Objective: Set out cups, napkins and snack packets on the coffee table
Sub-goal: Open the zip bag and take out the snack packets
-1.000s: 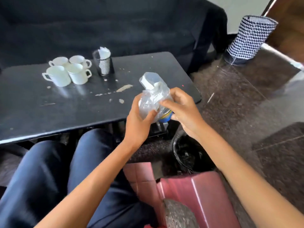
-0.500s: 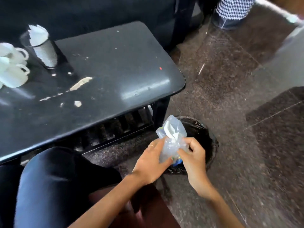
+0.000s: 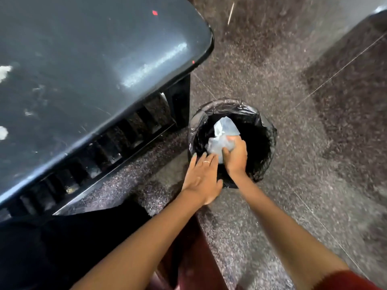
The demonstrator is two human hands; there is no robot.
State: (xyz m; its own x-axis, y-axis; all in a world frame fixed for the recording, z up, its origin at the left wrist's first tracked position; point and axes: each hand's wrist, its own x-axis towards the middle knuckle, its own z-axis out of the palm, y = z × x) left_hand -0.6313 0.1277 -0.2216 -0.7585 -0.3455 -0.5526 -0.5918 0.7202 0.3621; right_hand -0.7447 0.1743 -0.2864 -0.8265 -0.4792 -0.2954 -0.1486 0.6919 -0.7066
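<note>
Plastic wrapper [image 3: 219, 141] within bin rim [image 3: 270, 130]

A single head-worn view looks steeply down from above and close in. The coffee table [image 3: 88, 65] corner fills the upper left of the frame, speckled floor [image 3: 314, 84] the right. A lined waste bin [image 3: 266, 126] sits just right of centre, seen almost straight into its mouth. Both forearms enter from the bottom edge. Wide-angle bending and blur show near the borders.
</note>
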